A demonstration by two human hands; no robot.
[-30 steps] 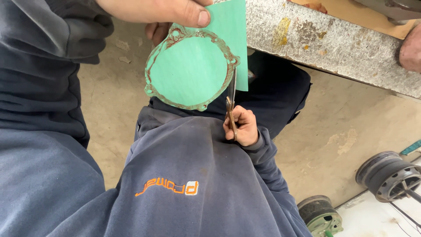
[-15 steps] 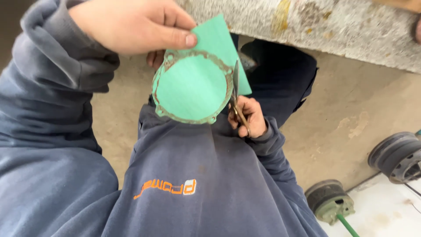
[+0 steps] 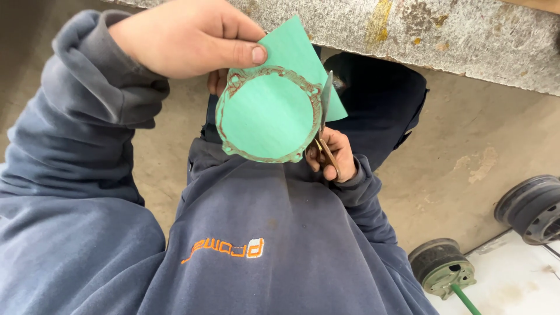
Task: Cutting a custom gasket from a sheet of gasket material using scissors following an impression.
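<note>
1. Left hand (image 3: 186,38) up high, fingers closed, pinching the green sheet (image 3: 280,99) at its top edge with thumb on the front. Held up off the lap, likely so the edge hangs free for cutting.
2. Right hand (image 3: 332,153) lower down, just under the sheet's right side, fingers closed around the handles of the scissors (image 3: 324,125).
3. Scissors pointing up, blades at the right edge of the sheet, right beside the brown ring (image 3: 268,111) marked on the green. Placed there, most likely, to follow the ring's outside line.
4. Left and bottom of the sheet already round along the ring; a pointed green corner left sticking out at the top right.
5. Ring rusty brown, bumpy, with small ear shapes at top left and top right.
6. Below the hands, a dark blue sweatshirt (image 3: 280,233) with short orange stitched lettering on the front, seen upside down.
7. Above, a grey stone ledge (image 3: 443,35) with yellow and rust spots.
8. Far right on the floor, 2 round metal parts: 1 green with a green rod (image 3: 443,271), 1 dark and ribbed (image 3: 534,207), near a white board (image 3: 513,280).
</note>
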